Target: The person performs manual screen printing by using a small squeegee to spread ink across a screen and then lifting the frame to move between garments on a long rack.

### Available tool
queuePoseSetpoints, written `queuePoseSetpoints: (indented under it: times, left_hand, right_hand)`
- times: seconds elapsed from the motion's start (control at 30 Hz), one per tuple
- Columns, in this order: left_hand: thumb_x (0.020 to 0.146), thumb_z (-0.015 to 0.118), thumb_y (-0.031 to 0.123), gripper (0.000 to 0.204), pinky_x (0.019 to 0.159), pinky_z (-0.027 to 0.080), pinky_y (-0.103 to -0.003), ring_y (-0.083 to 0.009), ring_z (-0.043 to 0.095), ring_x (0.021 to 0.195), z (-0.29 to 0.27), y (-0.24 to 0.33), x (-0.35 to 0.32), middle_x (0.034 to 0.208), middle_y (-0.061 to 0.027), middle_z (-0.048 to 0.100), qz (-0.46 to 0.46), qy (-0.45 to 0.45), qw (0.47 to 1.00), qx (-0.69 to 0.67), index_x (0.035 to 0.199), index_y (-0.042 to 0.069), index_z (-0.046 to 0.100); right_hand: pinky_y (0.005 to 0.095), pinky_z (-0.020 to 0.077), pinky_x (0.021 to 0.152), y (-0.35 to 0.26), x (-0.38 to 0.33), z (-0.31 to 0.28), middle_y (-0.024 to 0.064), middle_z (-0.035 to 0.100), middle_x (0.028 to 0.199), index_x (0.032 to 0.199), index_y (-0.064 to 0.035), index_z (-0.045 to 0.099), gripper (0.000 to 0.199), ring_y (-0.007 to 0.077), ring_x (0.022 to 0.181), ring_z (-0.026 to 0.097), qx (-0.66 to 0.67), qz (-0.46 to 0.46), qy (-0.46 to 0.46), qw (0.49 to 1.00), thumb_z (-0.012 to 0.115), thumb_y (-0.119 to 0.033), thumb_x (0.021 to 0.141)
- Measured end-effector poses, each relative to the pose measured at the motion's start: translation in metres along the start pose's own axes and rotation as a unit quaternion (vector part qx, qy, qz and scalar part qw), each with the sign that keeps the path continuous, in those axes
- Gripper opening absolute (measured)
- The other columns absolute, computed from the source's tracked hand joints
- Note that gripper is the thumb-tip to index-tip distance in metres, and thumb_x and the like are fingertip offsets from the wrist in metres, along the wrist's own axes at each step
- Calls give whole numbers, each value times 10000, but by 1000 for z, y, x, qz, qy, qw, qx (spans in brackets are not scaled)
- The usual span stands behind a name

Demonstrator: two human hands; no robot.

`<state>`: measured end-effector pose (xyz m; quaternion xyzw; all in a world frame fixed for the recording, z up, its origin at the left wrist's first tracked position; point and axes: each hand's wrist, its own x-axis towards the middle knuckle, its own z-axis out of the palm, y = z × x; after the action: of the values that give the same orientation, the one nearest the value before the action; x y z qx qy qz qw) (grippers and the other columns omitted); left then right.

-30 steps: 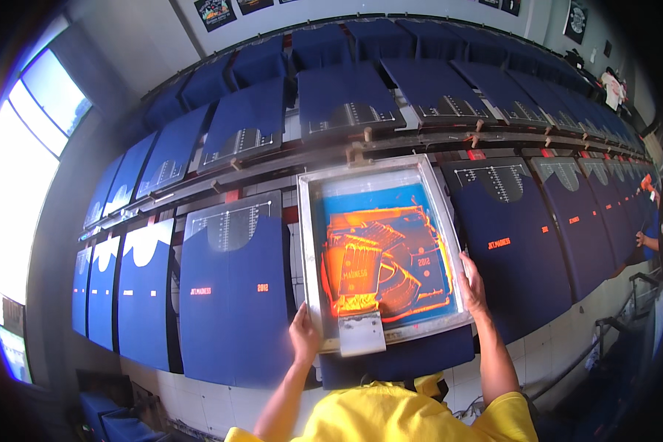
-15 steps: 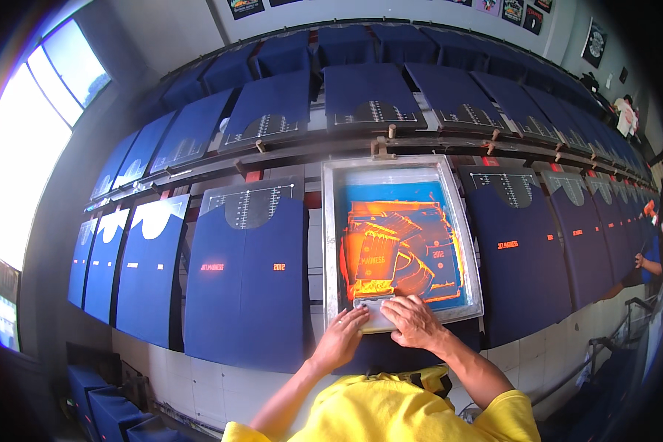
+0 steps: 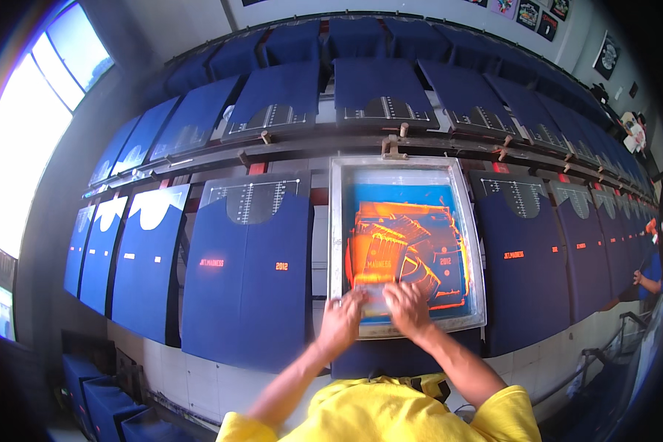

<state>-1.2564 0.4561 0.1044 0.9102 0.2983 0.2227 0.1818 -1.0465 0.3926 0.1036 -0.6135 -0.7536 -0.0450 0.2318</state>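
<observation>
My left hand [image 3: 342, 318] and my right hand [image 3: 409, 308] are closed around the two ends of a squeegee [image 3: 374, 300]. It rests at the near left part of a metal-framed printing screen [image 3: 337, 250], and its lower edge is blurred. Orange ink [image 3: 378, 258] lies in streaks and smears over the blue mesh [image 3: 401, 193], thickest at the left and just beyond the squeegee. Under the screen, the near hem of a navy shirt [image 3: 405, 353] shows; the rest of that shirt is hidden.
Navy shirts with small orange prints, such as one shirt [image 3: 247, 309] at left and another [image 3: 523, 295] at right, lie on sloped boards. A rail [image 3: 309, 151] with pegs runs behind the screen. Another person's hand [image 3: 647, 282] shows at far right.
Both hands have pushed the squeegee a little away from me, off the screen's near edge and onto the inked mesh. The head view has shifted slightly.
</observation>
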Motion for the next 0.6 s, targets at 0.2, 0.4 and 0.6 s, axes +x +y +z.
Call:
queuePoseSetpoints:
  times: [0.2, 0.4, 0.6]
  left_hand:
    - [946, 510, 45, 288, 843, 411, -512, -318, 653, 924, -12, -63, 112, 1071, -130, 653, 20, 35, 999, -37, 1232, 60, 547]
    - [921, 564, 58, 343, 867, 400, -519, -292, 671, 957, -28, -14, 38, 1173, -136, 654, 20, 7, 1000, 6, 1264, 45, 553]
    - [911, 627, 130, 380, 964, 369, -479, -181, 593, 1253, -18, 33, -29, 1323, -60, 636, -20, -27, 999, 4, 1286, 87, 583]
  right_hand:
    - [443, 459, 860, 69, 101, 14, 68, 675, 1014, 964, -61, 655, 269, 283, 994, 614, -16, 22, 1, 1000, 742, -56, 709]
    - [443, 434, 869, 13, 38, -22, 51, 670, 1098, 1058, -65, 691, 409, 263, 1010, 597, -8, -6, -19, 1000, 763, -47, 656]
    - [419, 453, 827, -29, -25, -26, 71, 681, 1098, 1042, -35, 699, 428, 276, 972, 604, 31, 22, -12, 999, 708, 6, 616]
